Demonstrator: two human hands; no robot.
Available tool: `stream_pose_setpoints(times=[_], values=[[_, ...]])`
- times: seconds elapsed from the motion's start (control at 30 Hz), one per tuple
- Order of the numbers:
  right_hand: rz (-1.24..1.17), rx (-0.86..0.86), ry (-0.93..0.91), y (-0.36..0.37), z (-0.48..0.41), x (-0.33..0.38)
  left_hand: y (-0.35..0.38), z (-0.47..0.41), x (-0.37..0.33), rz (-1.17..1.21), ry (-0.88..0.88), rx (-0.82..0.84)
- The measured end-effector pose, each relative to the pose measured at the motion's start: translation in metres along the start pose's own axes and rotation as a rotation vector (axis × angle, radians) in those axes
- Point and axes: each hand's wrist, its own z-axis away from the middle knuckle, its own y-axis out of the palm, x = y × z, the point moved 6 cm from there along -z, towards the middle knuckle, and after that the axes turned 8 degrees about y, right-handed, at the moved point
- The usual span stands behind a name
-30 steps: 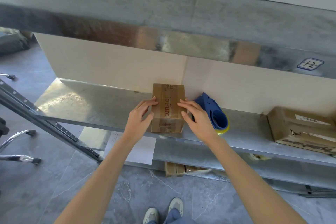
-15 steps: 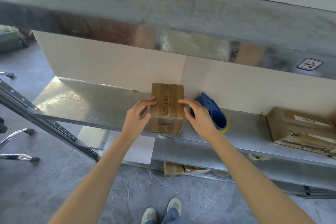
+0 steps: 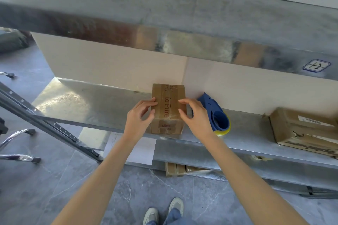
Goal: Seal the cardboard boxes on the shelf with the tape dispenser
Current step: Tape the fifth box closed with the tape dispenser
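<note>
Two hands (image 3: pixel 139 118) (image 3: pixel 197 118) grip box (image 3: pixel 168 95), lengthwise toward wall (image 3: pixel 109 67).

We see through one wide-angle camera worn on the head, facing forward and steeply down along our forearms. It sits close to the shelf (image 3: pixel 102 104), near enough that the left hand (image 3: pixel 139 118) and right hand (image 3: pixel 197 118) grip the box (image 3: pixel 168 107) at mid-frame. The upper shelf (image 3: pixel 164 14) crosses the top of the view, a pale wall (image 3: pixel 109 64) closes the back, and our shoes (image 3: pixel 176 204) stand on the floor (image 3: pixel 45 179) at the bottom edge.

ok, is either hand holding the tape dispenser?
No, the tape dispenser lies on the shelf; left hand and right hand hold the box.
</note>
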Motion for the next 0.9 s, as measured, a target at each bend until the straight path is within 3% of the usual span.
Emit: stream_pose_setpoints(times=[0.13, 0.3, 0.47, 0.63, 0.9], values=[[-0.048, 0.090, 0.049, -0.001, 0.000, -0.004, 0.003, 0.004, 0.004, 0.107, -0.066, -0.023], [-0.041, 0.068, 0.023, -0.003, 0.002, -0.004, 0.004, 0.004, 0.005, 0.137, -0.088, -0.034], [-0.003, 0.212, 0.082, 0.002, 0.005, -0.009, 0.000, 0.004, 0.005, -0.089, 0.010, 0.217], [0.162, 0.084, -0.073, 0.009, 0.006, -0.003, -0.002, 0.004, -0.001, -0.189, 0.108, 0.189], [0.228, 0.026, -0.054, 0.011, 0.004, 0.004, 0.001, 0.003, 0.001, -0.130, 0.044, 0.106]])
